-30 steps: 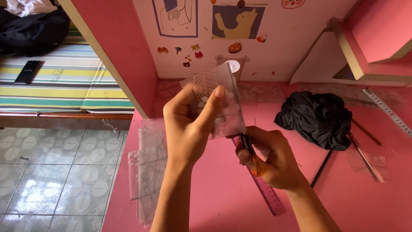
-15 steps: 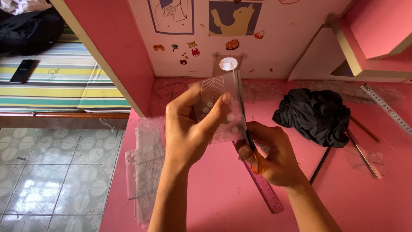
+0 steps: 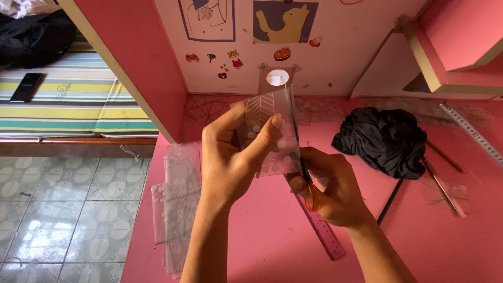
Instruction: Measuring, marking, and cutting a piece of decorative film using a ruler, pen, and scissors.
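Both hands are busy above the pink desk (image 3: 251, 246): left hand (image 3: 230, 157) pinches the patterned clear sheet (image 3: 270, 133) upright, right hand (image 3: 330, 191) closed on orange-handled scissors (image 3: 306, 183) cutting upward. Keeping the sheet taut would steady the cut. Since a second ago, it has tipped straighter, blades further up.

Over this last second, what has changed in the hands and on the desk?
Little: the left hand tilted the clear patterned sheet slightly more upright. The right hand keeps its grip on the orange-handled scissors, blades along the sheet's edge. Ruler and black cloth stayed.
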